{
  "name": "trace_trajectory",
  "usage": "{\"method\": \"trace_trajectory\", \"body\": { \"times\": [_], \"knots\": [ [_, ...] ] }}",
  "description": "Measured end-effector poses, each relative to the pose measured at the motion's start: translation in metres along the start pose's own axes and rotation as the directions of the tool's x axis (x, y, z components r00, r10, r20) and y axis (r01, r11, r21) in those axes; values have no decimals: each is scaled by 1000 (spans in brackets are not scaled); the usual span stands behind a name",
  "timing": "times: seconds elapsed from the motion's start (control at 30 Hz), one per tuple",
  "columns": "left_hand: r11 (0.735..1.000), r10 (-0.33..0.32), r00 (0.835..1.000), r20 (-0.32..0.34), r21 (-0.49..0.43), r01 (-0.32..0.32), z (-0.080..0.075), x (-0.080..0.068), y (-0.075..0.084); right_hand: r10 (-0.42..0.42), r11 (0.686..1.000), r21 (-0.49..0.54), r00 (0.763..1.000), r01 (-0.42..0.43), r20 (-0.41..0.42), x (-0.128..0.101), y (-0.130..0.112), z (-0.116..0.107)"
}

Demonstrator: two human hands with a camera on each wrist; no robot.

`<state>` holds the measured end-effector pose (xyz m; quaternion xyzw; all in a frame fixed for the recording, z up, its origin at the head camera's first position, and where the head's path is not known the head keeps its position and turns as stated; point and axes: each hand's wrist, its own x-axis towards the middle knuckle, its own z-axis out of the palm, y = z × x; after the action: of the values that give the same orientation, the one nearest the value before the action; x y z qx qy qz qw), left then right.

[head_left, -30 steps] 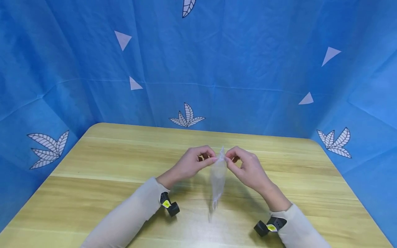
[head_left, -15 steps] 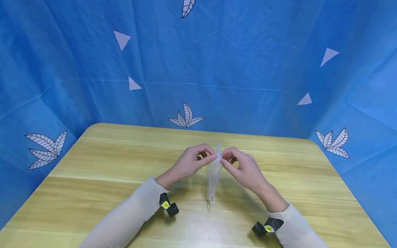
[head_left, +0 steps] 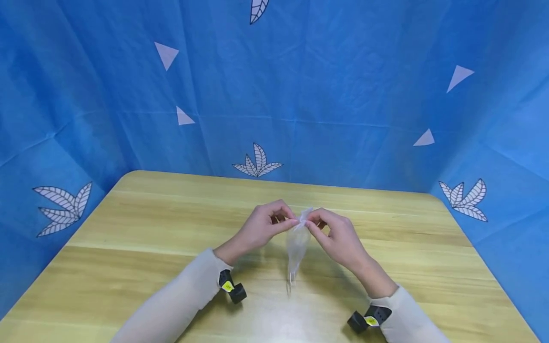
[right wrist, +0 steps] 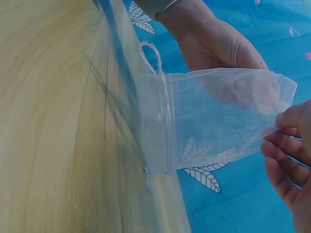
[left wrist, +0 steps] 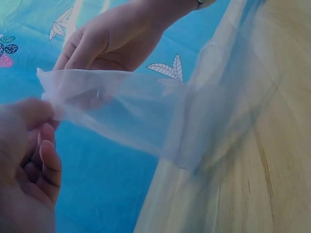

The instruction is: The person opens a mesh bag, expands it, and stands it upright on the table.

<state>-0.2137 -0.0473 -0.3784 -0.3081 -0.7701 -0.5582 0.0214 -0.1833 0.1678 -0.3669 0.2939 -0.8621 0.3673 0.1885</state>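
Both hands pinch the top edge of a sheer pouch (head_left: pixel 297 243), left hand (head_left: pixel 261 226) and right hand (head_left: pixel 339 236) meeting above the table (head_left: pixel 141 224). The pouch hangs down, looking empty, its drawstring dangling.

No words, numbers or brand marks can be read anywhere; the small yellow stickers (head_left: pixel 228 286) on the black wrist-camera mounts are too tiny to make out.

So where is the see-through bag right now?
In the head view, the sheer bag hangs mid-table, pinched at its top between the left hand and right hand.
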Motion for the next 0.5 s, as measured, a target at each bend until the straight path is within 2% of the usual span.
{"method": "trace_trajectory", "body": {
  "times": [0.17, 0.33, 0.5],
  "knots": [
    [1000, -5, 1000, -4, 2, 5, -2, 2, 2, -53, 999, -1, 999, 53, -11, 1, 1, 0],
    [1000, -10, 1000, -6, -7, 10, -1, 5, 2, -56, 998, -6, 998, 56, -7, 4, 0, -2],
    [996, -94, 992, 86, -3, 95, 3, 2, -1, -66, 998, 6, 998, 66, 7, 0, 1, 1]
  ]
}}
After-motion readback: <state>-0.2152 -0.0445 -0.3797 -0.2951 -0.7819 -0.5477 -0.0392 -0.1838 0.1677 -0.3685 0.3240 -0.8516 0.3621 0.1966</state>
